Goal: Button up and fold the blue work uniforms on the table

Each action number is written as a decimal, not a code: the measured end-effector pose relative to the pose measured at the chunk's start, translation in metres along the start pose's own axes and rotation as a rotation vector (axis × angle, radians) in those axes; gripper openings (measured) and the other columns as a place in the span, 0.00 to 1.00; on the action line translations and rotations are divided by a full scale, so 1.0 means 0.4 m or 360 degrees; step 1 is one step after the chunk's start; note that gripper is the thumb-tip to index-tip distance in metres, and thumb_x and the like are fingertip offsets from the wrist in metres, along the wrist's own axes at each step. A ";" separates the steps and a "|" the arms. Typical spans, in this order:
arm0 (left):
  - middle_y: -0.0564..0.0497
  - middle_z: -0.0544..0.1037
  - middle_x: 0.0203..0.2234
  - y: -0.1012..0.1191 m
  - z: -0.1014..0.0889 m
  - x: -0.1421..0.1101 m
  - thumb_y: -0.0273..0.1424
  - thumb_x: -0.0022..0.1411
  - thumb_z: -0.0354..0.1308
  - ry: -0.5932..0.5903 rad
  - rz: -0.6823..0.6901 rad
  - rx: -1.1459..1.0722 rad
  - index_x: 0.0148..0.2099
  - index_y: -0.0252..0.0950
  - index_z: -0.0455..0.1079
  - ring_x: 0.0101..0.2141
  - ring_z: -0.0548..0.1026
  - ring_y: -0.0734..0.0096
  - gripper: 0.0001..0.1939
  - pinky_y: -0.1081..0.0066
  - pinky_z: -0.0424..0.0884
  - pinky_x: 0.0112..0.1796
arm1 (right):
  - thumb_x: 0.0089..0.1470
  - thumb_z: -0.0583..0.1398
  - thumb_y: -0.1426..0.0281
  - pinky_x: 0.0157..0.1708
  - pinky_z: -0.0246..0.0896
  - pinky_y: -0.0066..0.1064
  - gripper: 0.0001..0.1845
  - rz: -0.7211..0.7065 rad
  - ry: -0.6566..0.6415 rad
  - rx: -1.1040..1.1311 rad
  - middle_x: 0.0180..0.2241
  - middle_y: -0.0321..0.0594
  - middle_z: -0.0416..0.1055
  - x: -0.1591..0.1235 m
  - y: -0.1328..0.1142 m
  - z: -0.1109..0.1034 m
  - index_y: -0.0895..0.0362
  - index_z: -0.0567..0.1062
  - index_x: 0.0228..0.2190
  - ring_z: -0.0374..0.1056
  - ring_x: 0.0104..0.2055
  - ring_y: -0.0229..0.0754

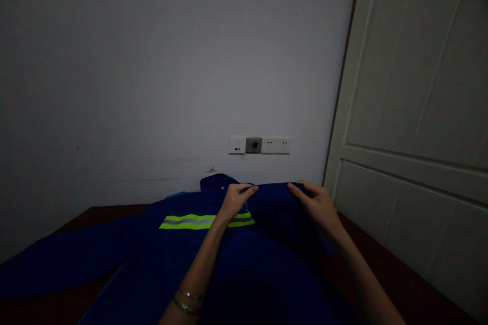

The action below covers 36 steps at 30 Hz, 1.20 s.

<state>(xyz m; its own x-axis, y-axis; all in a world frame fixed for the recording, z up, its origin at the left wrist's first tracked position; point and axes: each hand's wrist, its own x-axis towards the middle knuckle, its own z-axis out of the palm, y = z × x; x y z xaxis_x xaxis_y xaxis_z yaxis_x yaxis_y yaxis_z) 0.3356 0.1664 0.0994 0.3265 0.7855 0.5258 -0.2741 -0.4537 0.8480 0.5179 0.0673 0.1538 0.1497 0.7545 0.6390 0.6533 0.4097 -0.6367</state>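
A dark blue work jacket (183, 259) with a yellow-green and grey reflective stripe (190, 221) lies spread on a dark brown table (385, 269). My left hand (234, 200) pinches the jacket's folded-over right part near the collar (217, 182). My right hand (318, 205) grips the same folded edge further right, fingers curled over the cloth. Two bangles sit on my left wrist. The jacket's left sleeve stretches out toward the left edge of the view.
A plain white wall (152, 71) rises right behind the table, with a strip of sockets and a switch (260, 145) just above the jacket. A white panelled door (415, 127) stands at the right. The room is dim.
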 end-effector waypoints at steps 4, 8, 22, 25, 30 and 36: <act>0.53 0.73 0.18 -0.006 -0.010 0.003 0.43 0.48 0.61 0.0015 0.0003 -0.0009 0.29 0.30 0.76 0.21 0.65 0.76 0.18 0.77 0.58 0.23 | 0.47 0.59 0.55 0.38 0.63 0.36 0.18 -0.0023 0.0071 0.0036 0.32 0.41 0.75 0.000 0.004 -0.001 0.57 0.77 0.29 0.69 0.36 0.46; 0.55 0.69 0.15 -0.007 -0.019 0.002 0.42 0.48 0.61 0.0029 0.0011 -0.0034 0.31 0.30 0.77 0.19 0.60 0.80 0.18 0.78 0.53 0.21 | 0.46 0.61 0.56 0.41 0.62 0.37 0.16 0.0004 0.0126 0.0095 0.34 0.41 0.76 0.000 0.007 -0.002 0.56 0.78 0.31 0.70 0.38 0.47; 0.49 0.79 0.27 -0.026 0.014 0.010 0.40 0.47 0.62 0.0252 0.0014 -0.0250 0.34 0.31 0.77 0.29 0.73 0.69 0.17 0.73 0.67 0.31 | 0.48 0.58 0.57 0.36 0.62 0.33 0.16 -0.0027 -0.0082 -0.0082 0.29 0.39 0.74 0.001 0.007 -0.012 0.57 0.76 0.26 0.69 0.33 0.43; 0.48 0.79 0.29 -0.018 0.026 0.008 0.40 0.48 0.61 0.0202 0.0013 -0.0188 0.34 0.30 0.77 0.32 0.74 0.65 0.17 0.71 0.69 0.35 | 0.48 0.58 0.59 0.36 0.63 0.33 0.15 -0.0035 -0.0170 -0.0280 0.33 0.39 0.75 0.000 -0.003 -0.014 0.56 0.76 0.32 0.70 0.35 0.44; 0.47 0.79 0.29 -0.017 0.046 0.003 0.41 0.50 0.60 0.0114 0.0030 -0.0101 0.33 0.30 0.76 0.33 0.75 0.64 0.17 0.70 0.70 0.34 | 0.47 0.59 0.54 0.35 0.62 0.33 0.21 -0.0106 -0.0408 -0.0943 0.36 0.42 0.75 0.012 -0.039 -0.006 0.53 0.76 0.38 0.70 0.37 0.47; 0.46 0.79 0.31 -0.026 0.062 0.002 0.39 0.51 0.60 0.0080 0.0020 -0.0094 0.33 0.31 0.76 0.34 0.76 0.65 0.15 0.71 0.71 0.36 | 0.58 0.48 0.56 0.27 0.53 0.28 0.20 -0.0463 -0.0828 -0.1441 0.30 0.42 0.74 0.031 -0.073 0.026 0.54 0.74 0.35 0.70 0.31 0.43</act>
<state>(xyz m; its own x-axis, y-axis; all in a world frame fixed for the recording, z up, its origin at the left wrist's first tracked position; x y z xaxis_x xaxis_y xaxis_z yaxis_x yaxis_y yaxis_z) 0.3610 0.1611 0.0927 0.2775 0.8006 0.5311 -0.3314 -0.4391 0.8351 0.4928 0.0701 0.1757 -0.2931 0.9021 0.3167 0.9502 0.2383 0.2007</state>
